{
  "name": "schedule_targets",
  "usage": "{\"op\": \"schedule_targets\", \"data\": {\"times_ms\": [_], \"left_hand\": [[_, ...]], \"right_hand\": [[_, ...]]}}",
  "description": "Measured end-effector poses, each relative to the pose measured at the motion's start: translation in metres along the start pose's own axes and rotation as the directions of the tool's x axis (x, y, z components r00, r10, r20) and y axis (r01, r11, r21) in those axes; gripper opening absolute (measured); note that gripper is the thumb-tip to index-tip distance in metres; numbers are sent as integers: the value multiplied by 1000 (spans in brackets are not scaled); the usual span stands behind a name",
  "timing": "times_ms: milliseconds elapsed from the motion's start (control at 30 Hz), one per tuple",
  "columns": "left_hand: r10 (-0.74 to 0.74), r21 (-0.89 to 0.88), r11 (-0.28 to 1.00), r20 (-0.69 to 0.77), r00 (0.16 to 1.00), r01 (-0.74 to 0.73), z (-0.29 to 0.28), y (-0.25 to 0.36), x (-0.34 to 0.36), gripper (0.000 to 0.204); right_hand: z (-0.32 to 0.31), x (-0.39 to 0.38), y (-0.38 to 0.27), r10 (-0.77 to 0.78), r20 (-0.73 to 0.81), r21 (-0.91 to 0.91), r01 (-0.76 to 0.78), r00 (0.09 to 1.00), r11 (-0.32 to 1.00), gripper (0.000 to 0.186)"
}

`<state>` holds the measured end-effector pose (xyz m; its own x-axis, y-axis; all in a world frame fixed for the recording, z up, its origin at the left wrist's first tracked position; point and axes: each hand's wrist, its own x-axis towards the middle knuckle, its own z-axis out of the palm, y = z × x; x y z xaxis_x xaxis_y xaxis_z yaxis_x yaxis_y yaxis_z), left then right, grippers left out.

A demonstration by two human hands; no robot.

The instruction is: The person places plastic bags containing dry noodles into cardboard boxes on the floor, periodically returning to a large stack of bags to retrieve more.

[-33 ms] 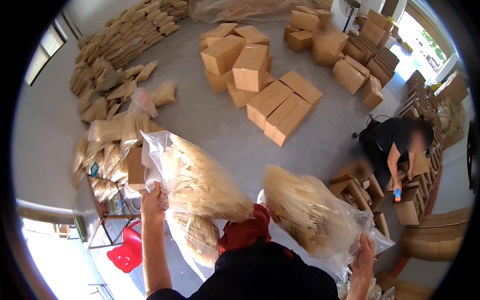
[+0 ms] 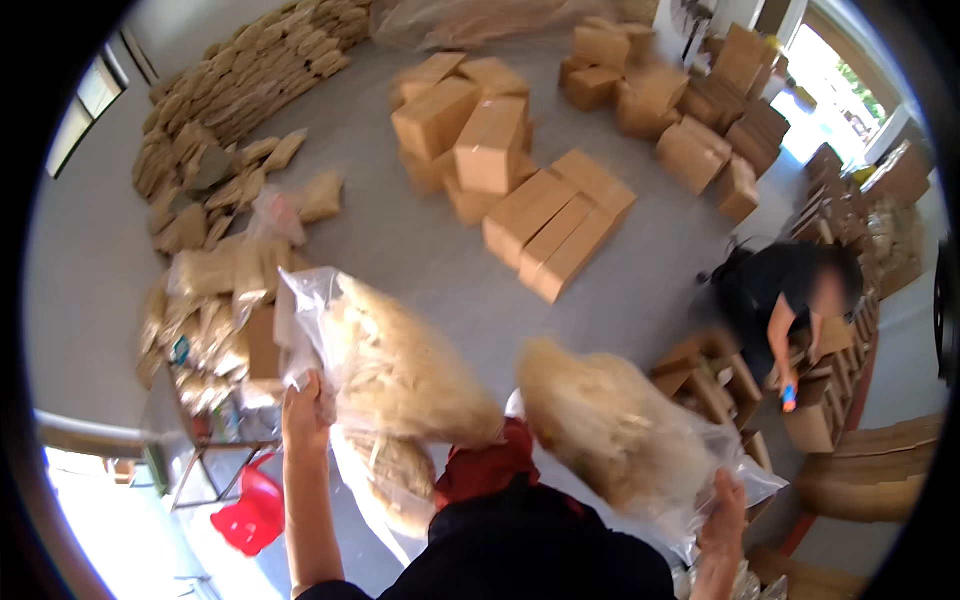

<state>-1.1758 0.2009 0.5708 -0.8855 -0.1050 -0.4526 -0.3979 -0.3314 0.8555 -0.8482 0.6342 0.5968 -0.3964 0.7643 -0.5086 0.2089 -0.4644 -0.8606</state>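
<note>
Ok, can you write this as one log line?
left hand: holds bag | right hand: holds another bag | boxes: on floor

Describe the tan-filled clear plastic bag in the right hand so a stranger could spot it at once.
Find the wearer's black-clothed torso at the bottom centre, then the bare right hand to its right. That hand grips the crinkled end of a clear plastic bag packed with pale tan contents. Unlike similar bags by the bare left hand, it lies right of the dark red cloth.

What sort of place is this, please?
Probably a packing or storage room: there are many boxes, a large pile of bags and a co-worker bending beside open boxes.
</note>
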Motion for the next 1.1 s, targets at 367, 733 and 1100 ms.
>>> {"op": "schedule_targets", "data": {"times_ms": [367,733,1100], "left_hand": [[-6,265,961,315,949,-82,274,0,91,13],[123,247,944,354,927,-220,545,-23,151,8],[-73,331,938,490,869,-108,821,-92,235,5]], "right_hand": [[35,159,-108,15,-139,-3,-15,990,1000,16],[45,373,-259,-9,77,-293,31,997,956,36],[3,613,-408,-51,-17,-283,44,999,958,32]]}}
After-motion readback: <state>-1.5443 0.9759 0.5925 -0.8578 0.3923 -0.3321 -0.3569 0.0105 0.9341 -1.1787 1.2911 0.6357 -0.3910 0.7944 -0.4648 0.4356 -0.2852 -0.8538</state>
